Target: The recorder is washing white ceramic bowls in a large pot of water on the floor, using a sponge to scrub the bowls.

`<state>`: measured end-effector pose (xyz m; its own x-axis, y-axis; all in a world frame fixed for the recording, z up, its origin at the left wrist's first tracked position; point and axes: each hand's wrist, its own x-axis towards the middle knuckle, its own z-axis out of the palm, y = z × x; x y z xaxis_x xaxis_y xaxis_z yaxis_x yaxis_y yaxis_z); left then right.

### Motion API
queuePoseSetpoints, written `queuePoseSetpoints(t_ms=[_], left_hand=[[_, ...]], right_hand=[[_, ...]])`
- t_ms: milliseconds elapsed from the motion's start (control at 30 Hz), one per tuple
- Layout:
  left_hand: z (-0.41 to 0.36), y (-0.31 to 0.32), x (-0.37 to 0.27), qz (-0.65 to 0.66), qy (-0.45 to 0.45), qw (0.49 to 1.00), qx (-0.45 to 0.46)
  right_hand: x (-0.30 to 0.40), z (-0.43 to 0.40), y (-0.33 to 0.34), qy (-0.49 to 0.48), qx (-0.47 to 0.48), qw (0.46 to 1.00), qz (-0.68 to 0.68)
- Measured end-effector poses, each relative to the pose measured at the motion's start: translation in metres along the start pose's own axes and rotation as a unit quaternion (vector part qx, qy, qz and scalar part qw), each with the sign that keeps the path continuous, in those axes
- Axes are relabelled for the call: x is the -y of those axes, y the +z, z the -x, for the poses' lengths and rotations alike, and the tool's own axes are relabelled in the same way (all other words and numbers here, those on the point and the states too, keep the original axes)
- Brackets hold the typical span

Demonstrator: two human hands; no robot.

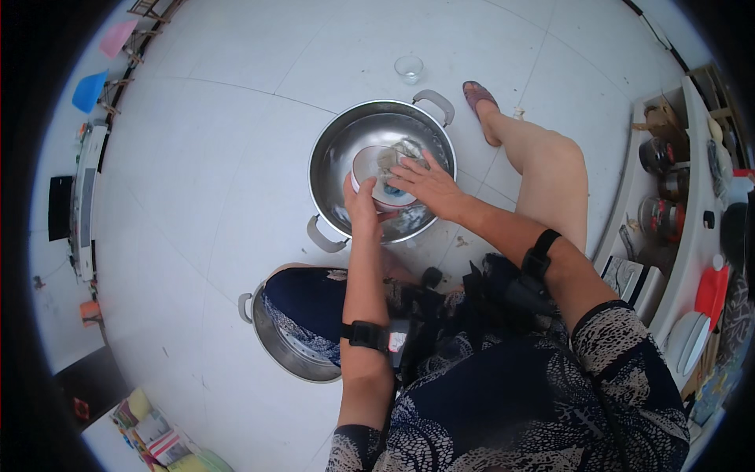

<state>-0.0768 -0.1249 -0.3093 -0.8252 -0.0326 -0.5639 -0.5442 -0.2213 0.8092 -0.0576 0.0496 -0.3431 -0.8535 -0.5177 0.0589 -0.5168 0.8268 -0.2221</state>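
A wide stainless steel pot (342, 135) with two grey handles stands on the floor, holding shallow water. My left hand (363, 206) grips the side of a white bowl (367, 160) with a red rim, its thumb over the edge. The bowl is tilted above the water inside the pot. Over the bowl's mouth lies my right hand (430, 184), fingers spread against a wet greyish cloth (388, 158). My palm hides part of that cloth, so its hold is unclear. A small blue patch (394, 190) shows in the bowl below my fingers.
A clear glass cup (409, 71) stands beyond the pot. Partly under my left leg is a second metal pot (295, 360). To the right, a white shelf unit (619, 177) holds jars and boxes. My right foot wears a brown sandal (478, 94).
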Motion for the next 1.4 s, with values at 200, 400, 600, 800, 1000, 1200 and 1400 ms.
queuePoseSetpoints(t_ms=[200,400,600,800,1000,1200,1400], left_hand=[[-0.004,-0.008,0.0,0.034,-0.015,0.999,-0.002],[0.003,0.011,0.015,0.023,0.06,0.996,-0.06],[-0.018,-0.008,0.026,0.067,0.178,0.981,-0.036],[0.007,0.005,0.007,0.112,0.06,0.989,-0.074],[0.006,0.002,-0.001,0.031,0.037,0.999,-0.021],[0.006,0.006,-0.007,-0.011,0.025,1.0,0.01],[0.005,0.001,0.001,0.036,0.02,0.999,-0.023]], right_hand=[[0.006,-0.007,-0.005,-0.047,0.024,0.992,-0.118],[0.036,-0.022,-0.029,0.122,0.063,0.956,-0.26],[0.065,-0.029,-0.035,0.152,-0.012,0.909,-0.389],[0.036,-0.015,-0.023,0.05,0.071,0.966,-0.242],[-0.002,-0.01,-0.012,-0.007,-0.007,0.997,-0.082],[0.0,-0.003,-0.001,-0.005,-0.08,0.997,0.011],[0.024,-0.006,-0.013,0.038,0.101,0.98,-0.168]])
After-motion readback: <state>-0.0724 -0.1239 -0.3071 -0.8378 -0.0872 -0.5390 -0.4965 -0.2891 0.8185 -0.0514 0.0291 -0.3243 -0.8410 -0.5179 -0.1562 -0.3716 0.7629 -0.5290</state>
